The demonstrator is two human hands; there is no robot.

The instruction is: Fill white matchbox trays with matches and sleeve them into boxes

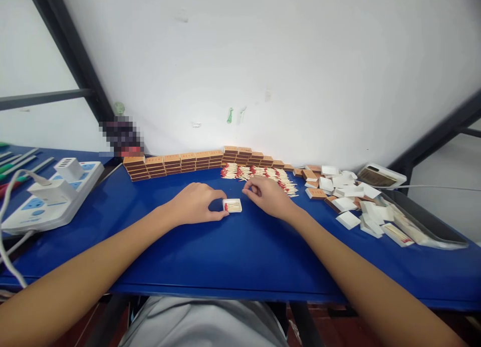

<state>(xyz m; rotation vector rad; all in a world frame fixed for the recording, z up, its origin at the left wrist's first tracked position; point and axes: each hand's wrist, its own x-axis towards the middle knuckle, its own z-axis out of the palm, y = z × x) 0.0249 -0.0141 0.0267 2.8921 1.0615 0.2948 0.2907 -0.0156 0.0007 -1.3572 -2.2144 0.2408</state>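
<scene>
A small white matchbox tray [232,205] with red-tipped matches in it lies on the blue table [240,252]. My left hand [197,203] pinches the tray's left end between thumb and fingers. My right hand [266,196] rests just right of the tray with its fingers curled together near the tray's top corner; whether it holds matches I cannot make out. Behind the hands lies a loose heap of matches [259,176].
A row of stacked brown matchboxes [195,162] runs along the wall. White empty trays and brown sleeves [349,194] lie scattered at the right, beside a phone [381,176] and a dark tray [428,219]. A white power strip [52,194] with chargers sits at the left.
</scene>
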